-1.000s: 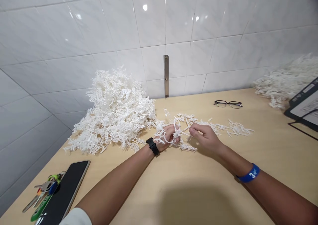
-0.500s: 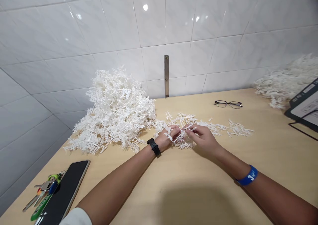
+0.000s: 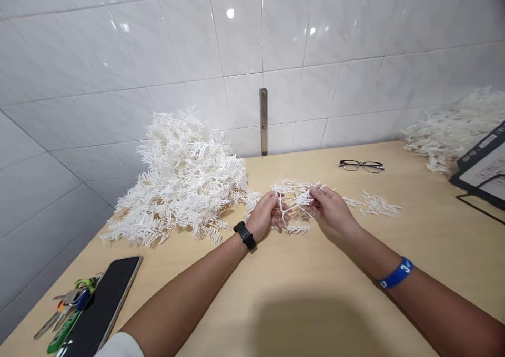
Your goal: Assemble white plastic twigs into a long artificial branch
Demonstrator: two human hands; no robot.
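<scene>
In the head view, my left hand [image 3: 265, 215] wears a black watch and pinches a thin white branched plastic piece [image 3: 284, 210] that looks like a twig. A little to the right, my right hand [image 3: 325, 203] closes its thumb and fingers on another white branched piece [image 3: 303, 199], its fine tips pointing left. The two pieces meet or overlap between the hands; I cannot tell whether they are joined. Under and behind the hands lie loose white sprigs [image 3: 298, 231]. A tall heap of the same white sprigs [image 3: 185, 173] rises to the left.
Glasses [image 3: 361, 165] lie at the back right. A second white heap [image 3: 453, 128] and a dark-framed panel [image 3: 485, 162] stand at the far right. A phone [image 3: 112, 299] and keys [image 3: 71, 299] lie front left. Behind the table [image 3: 221, 288] is a tiled wall with a metal strip [image 3: 264, 120].
My hands have moved apart, the right one shifting slightly right. The white pieces between them now show more openly. The heaps and other objects stay in place.
</scene>
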